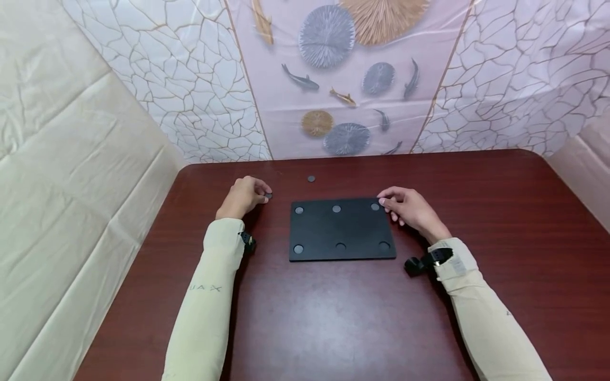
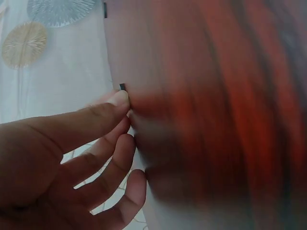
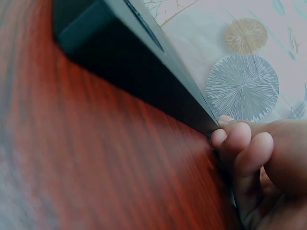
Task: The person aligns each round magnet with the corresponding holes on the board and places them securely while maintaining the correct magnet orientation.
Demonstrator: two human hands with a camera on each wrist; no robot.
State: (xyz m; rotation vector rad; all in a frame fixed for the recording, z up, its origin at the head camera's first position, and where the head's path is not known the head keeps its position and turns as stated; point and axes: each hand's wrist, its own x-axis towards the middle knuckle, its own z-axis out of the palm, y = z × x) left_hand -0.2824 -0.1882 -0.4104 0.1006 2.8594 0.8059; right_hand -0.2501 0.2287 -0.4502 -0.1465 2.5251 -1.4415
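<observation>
My left hand (image 1: pixel 242 197) pinches a small dark grey disc (image 1: pixel 269 196) between thumb and fingertips, at the table's far left. In the left wrist view the disc (image 2: pixel 122 87) shows as a thin edge above the thumb tip. A black rectangular board (image 1: pixel 340 230) with round recesses lies mid-table. Grey discs fill its three far recesses and the near left one (image 1: pixel 298 248); the near middle recess (image 1: pixel 340 246) and near right recess (image 1: pixel 384 246) look bare. My right hand (image 1: pixel 411 209) grips the board's far right corner, its fingers curled against the side (image 3: pixel 144 91).
Another grey disc (image 1: pixel 311 179) lies beyond the board, near the far edge of the dark red wooden table (image 1: pixel 314 323). A patterned cloth (image 1: pixel 290 106) hangs behind the table, and a pale cloth (image 1: pixel 95 174) along its left side. Both wrists wear black straps.
</observation>
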